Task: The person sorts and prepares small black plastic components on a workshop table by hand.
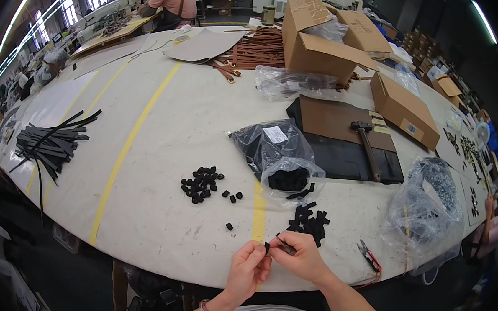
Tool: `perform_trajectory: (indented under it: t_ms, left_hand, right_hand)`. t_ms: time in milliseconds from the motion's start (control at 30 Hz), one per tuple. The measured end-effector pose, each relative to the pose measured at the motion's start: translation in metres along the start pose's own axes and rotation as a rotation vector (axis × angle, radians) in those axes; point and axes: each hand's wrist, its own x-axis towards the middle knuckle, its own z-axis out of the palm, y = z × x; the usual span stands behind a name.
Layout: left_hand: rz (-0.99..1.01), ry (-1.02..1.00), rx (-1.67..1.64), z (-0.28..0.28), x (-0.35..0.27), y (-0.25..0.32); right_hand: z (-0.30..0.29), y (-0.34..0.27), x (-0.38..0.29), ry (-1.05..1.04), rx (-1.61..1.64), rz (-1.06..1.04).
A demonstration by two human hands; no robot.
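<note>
Pinched between the thumb and fingers of my left hand (246, 267) is a small black strip piece (267, 247). My right hand (301, 254) grips a small metal tool (286, 246), mostly hidden by the fingers, and its fingertips meet the black piece. Just beyond my right hand lies a pile of short black strips (310, 222). Farther off to the left sits a heap of small black loops (200, 185), with a single loop (229, 226) nearer me. A clear plastic bag (291, 152) of black pieces opens toward the strips.
Thread snips (369, 255) lie right of my hands, near a crumpled plastic bag (431, 210). A hammer (367, 151) rests on a dark slab (338, 156). Cardboard boxes (405, 110) and brown straps (257, 48) lie beyond. Grey strips (50, 144) are at left. A person (173, 4) sits across.
</note>
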Motion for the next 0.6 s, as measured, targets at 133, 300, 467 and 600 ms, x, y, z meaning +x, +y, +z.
perform_trajectory:
  t_ms: [133, 300, 467, 600]
  left_hand:
    - [0.054, 0.009, 0.184, -0.0067, -0.0011, 0.001]
    - [-0.012, -0.008, 0.026, -0.0002, -0.0005, 0.0066]
    - [-0.023, -0.014, 0.024, -0.0017, 0.0004, 0.0053]
    - [0.057, 0.001, 0.201, -0.0041, 0.0018, 0.0017]
  right_hand:
    - [-0.0004, -0.0056, 0.0024, 0.009, -0.057, -0.07]
    - [-0.0048, -0.004, 0.0019, -0.043, 0.075, 0.018]
    - [-0.0043, -0.0016, 0.0006, -0.032, 0.079, 0.019]
    - [-0.0034, -0.0001, -0.0002, -0.006, 0.02, 0.05]
